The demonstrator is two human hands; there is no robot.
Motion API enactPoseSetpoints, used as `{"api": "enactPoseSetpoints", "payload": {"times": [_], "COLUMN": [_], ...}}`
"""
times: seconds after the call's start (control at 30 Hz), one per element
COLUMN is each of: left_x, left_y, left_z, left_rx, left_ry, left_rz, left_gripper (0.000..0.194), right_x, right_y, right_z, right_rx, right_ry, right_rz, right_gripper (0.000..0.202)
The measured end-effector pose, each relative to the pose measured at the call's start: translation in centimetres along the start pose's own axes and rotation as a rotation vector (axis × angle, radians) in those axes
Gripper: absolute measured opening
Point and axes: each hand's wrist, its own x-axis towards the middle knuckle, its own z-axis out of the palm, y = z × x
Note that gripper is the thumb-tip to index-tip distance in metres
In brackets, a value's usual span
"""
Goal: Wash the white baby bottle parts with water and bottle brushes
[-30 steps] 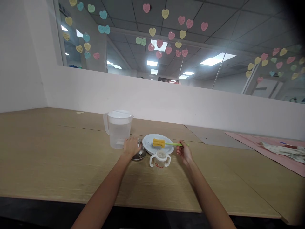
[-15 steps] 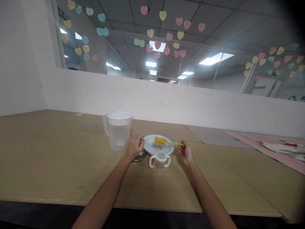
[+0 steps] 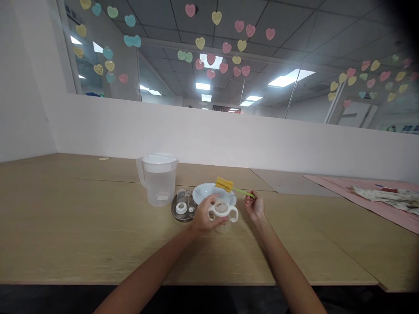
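Observation:
My left hand [image 3: 204,214] is closed around the left side of a clear baby bottle [image 3: 223,209] with a white collar and two white handles. The bottle stands roughly upright, its left handle partly covered by my fingers. In my right hand [image 3: 255,206] is the thin green handle of a bottle brush [image 3: 224,184]. Its yellow sponge head points left, above the far rim of a white bowl [image 3: 200,192] behind the bottle. A round metal tray [image 3: 176,215] left of my left hand carries a white ring, a clear cap and other small bottle parts.
A clear plastic pitcher [image 3: 160,185] with water in it stands behind the tray. To the far right, a pink mat [image 3: 330,185] bears patterned cloth and a pen. A grey sheet [image 3: 291,184] lies beside it, and a white wall [image 3: 209,135] rises behind the table.
My left hand has moved right from above the tray to the baby bottle and taken hold of it. The tray's parts now show. The brush head has risen and tilted upward.

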Motion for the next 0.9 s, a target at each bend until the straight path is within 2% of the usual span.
{"api": "enactPoseSetpoints", "payload": {"times": [0.07,0.13,0.17,0.23,0.4,0.57,0.73,0.9], "left_x": [0.4,1.0,1.3,1.8,2.4,2.2,1.8,1.6], "left_y": [-0.6,-1.1,-1.3,-1.7,-2.6,-3.7,-4.4,-3.6], "left_z": [-0.7,-1.5,-1.8,-2.4,-3.1,-3.6,-4.5,-3.8], "left_rx": [-0.026,0.005,0.047,0.172,0.428,0.578,0.679,0.696], "left_ry": [0.254,0.454,0.514,0.555,0.48,0.392,0.156,-0.031], "left_rz": [-0.052,-0.113,-0.136,-0.137,-0.022,0.006,0.155,0.302], "left_gripper": [0.063,0.056,0.052,0.049,0.045,0.04,0.035,0.04], "right_x": [-0.1,-0.3,-0.5,-0.8,-1.7,-1.7,-1.5,-2.2], "right_y": [-0.3,-0.6,-0.8,-1.0,-0.8,-0.4,0.4,1.6], "right_z": [0.1,0.4,0.6,1.1,2.1,2.2,1.8,2.4], "right_rx": [0.13,0.221,0.237,0.232,0.042,-0.152,-0.315,-0.434], "right_ry": [0.02,0.004,-0.022,-0.077,-0.137,-0.187,-0.263,-0.382], "right_rz": [0.029,0.061,0.071,0.076,0.068,-0.022,-0.095,0.015], "right_gripper": [0.016,0.016,0.017,0.02,0.023,0.029,0.032,0.035]}}
